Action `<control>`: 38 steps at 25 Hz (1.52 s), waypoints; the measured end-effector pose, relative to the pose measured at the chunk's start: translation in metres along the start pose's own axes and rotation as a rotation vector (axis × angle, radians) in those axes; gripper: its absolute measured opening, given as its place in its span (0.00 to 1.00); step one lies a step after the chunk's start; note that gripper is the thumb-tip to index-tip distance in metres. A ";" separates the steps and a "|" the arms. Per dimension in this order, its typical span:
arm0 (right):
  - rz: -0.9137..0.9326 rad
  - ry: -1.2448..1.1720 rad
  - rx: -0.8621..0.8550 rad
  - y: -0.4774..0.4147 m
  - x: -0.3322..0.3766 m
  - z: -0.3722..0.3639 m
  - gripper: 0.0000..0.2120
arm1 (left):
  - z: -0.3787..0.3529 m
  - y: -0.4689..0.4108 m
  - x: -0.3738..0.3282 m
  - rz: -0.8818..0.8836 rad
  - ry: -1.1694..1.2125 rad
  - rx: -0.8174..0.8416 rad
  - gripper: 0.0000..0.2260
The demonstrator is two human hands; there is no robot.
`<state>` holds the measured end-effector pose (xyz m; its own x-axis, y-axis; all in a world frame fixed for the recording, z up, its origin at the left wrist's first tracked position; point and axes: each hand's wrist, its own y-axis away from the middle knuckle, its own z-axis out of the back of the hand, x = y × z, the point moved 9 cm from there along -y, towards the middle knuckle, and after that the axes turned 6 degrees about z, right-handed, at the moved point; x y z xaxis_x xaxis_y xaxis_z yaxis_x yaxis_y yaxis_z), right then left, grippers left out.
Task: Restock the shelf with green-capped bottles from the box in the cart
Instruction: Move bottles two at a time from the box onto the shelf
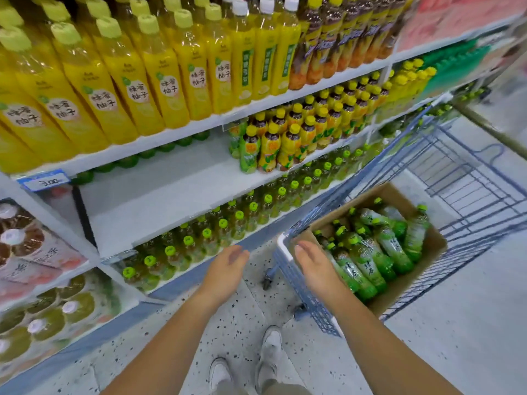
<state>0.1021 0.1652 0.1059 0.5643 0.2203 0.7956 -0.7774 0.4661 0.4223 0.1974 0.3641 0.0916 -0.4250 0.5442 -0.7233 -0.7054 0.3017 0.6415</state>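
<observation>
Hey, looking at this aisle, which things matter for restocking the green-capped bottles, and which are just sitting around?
For the job: green-capped plastic bottles lying in the brown cardboard box; blue wire cart; white shelf with a bare stretch; left hand and right hand, both empty.
Just there: tall yellow juice bottles; small yellow-capped bottles; blue price tag.

place: supermarket aisle | 11 o'clock: tiered shelves [159, 195] packed with rows of bottled drinks [119, 81] | 9 o'clock: price tag [44, 181] on shelf edge | 3 o'clock: wire cart [310, 306] on speckled floor [245, 317]
</observation>
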 end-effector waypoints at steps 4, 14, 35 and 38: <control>-0.049 -0.023 -0.094 0.027 -0.022 0.049 0.23 | -0.048 0.013 -0.015 -0.036 -0.051 0.097 0.22; -0.187 -0.054 -0.128 0.004 -0.132 0.180 0.22 | -0.215 -0.008 -0.055 0.000 -0.052 0.208 0.23; -0.271 0.469 0.243 -0.193 -0.334 0.314 0.29 | -0.438 -0.170 0.009 0.244 -0.125 -0.147 0.29; -0.269 0.542 0.275 -0.219 -0.348 0.313 0.30 | -0.443 -0.179 0.015 0.239 -0.188 -0.171 0.26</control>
<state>-0.0107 -0.2817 -0.1279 0.7528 0.5597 0.3464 -0.5918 0.3452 0.7284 0.0665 -0.0289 -0.1472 -0.4889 0.7231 -0.4880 -0.6901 0.0217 0.7234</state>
